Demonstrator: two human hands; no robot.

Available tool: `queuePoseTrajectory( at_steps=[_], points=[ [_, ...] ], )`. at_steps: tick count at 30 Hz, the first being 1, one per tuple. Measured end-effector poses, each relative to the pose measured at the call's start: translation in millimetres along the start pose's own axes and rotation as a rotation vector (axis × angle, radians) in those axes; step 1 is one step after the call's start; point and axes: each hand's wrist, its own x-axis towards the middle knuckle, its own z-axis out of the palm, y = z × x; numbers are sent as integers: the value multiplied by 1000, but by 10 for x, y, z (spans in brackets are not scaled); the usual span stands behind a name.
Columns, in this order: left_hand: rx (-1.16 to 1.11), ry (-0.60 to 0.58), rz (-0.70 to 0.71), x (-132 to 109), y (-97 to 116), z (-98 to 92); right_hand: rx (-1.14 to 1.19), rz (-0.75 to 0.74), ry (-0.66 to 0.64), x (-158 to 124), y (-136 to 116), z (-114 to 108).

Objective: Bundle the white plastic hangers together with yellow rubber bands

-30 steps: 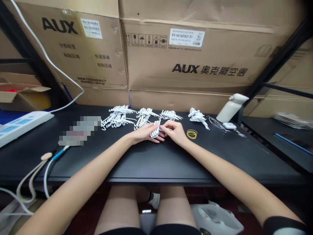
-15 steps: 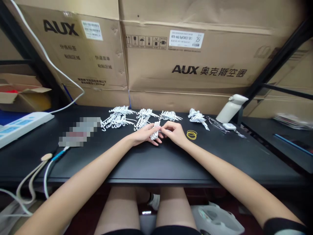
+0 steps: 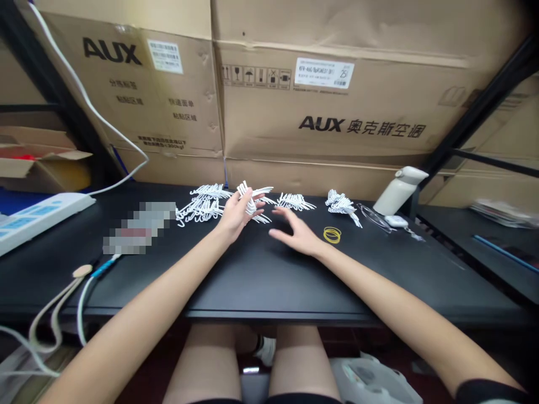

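Observation:
A small bundle of white hooks (image 3: 245,193) is held in my left hand (image 3: 234,216), between the thumb and fingers, over the middle of the black table. My right hand (image 3: 297,233) is just to the right, fingers apart, with nothing in it. Behind and beside my left hand lie more white hooks, partly hidden by it. Other piles of white hooks lie to the left (image 3: 204,209), behind my right hand (image 3: 295,201) and further right (image 3: 341,202). Yellow rubber bands (image 3: 332,235) rest to the right of my right hand.
A white bottle (image 3: 400,191), glasses (image 3: 374,217) and a small white case (image 3: 396,221) are at the right. A power strip (image 3: 46,216) and a blurred-out object (image 3: 141,229) with a cable are at the left. Large cardboard boxes (image 3: 261,129) stand behind the table (image 3: 269,286).
My left hand has moved left and slightly up with the bundle of hooks. My right hand has come away from the bundle and opened. The view has shifted slightly.

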Motion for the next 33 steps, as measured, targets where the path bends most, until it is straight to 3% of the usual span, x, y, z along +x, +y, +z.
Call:
queuePoseTrajectory(
  at_steps=[4,9,14,19,24,29,33],
  points=[
    [-15,46,-5,8,-39,-1,-259,-27,-297,-38,-118,84],
    [-16,68,-1,18,-102,-15,-405,1,-372,-5,-132,54],
    [-14,100,2,37,-97,-33,-563,-16,-314,-1,-130,-83],
    [18,69,5,30,-100,-13,-654,-11,-112,33,-65,-221],
    [107,-14,-19,24,-172,-13,-597,31,52,65,41,-174],
    [154,-74,-45,3,-207,-13,-568,13,19,94,167,-99],
    [206,-104,-65,-16,-202,-5,-579,39,29,102,281,-218]
  ],
)
